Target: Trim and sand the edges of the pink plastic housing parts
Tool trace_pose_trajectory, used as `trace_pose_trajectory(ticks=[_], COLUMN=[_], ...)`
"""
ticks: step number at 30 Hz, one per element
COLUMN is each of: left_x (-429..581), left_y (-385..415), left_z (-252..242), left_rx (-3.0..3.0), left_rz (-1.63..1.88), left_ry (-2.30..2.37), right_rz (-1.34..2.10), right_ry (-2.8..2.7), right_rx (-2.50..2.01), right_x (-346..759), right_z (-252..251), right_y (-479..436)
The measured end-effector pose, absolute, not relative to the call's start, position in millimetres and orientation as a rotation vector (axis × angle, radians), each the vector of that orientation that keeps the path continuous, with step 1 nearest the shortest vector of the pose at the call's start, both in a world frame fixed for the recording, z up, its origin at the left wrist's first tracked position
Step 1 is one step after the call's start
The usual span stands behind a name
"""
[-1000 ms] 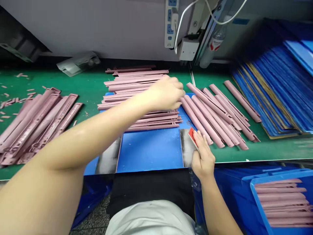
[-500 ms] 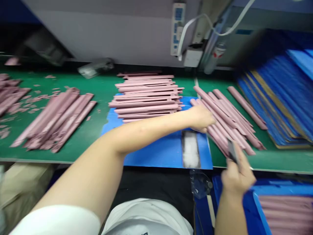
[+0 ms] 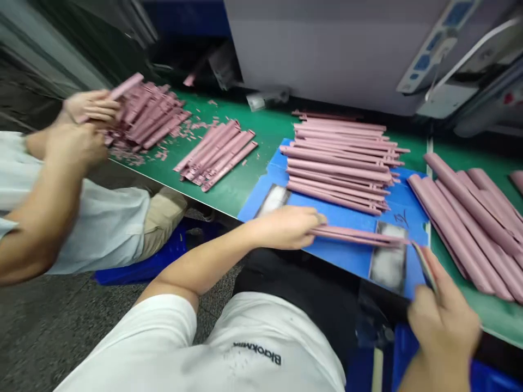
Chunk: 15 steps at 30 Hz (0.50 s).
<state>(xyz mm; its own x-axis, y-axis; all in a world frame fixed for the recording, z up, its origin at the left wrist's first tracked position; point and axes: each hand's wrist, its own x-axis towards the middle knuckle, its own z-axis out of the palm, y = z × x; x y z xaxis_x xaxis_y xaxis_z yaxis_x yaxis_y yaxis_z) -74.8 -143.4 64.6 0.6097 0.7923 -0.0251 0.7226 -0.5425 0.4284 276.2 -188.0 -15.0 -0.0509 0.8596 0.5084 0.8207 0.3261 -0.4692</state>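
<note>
Bright, soft light falls evenly across the scene with only faint shadows and no harsh glare, while motion blur smears the right hand [image 3: 443, 326] and the wide lens bends the green workbench [image 3: 265, 136] toward the edges.

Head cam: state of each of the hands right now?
Left hand: closed, holding pink strips.
Right hand: closed, pinching a thin flat card, slightly blurred.

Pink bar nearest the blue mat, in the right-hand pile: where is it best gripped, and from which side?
Probably around its middle, from the left. The pink bar is long and rounded, and its left side lies free beside the blue mat, while other bars crowd its right. The right hand is nearest, but holds a thin card.
</note>
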Motion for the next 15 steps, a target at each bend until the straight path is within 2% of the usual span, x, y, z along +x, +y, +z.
trace_pose_trajectory(ticks=[3,6,11,15], left_x=[-100.7,-109.2,-107.8,-111.9], left_y=[-176.2,-203.7,-226.8,-232.1], left_z=[46.1,31.5,15.7,15.4], left_rx=[2.174,1.907,1.611,1.580], left_rz=[0.425,0.643,1.098,1.233], left_ry=[1.401,1.401,1.335,1.420], right_rz=[-0.025,-0.054,-0.070,-0.092], right_ry=[-2.045,-2.184,-2.130,-2.047], right_rx=[-1.473,-1.453,-1.515,-1.503], right_x=[254.8,240.6,217.7,208.8], right_z=[-14.1,-19.9,-21.1,-17.6], right_y=[-175.7,-167.4,-163.5,-155.9])
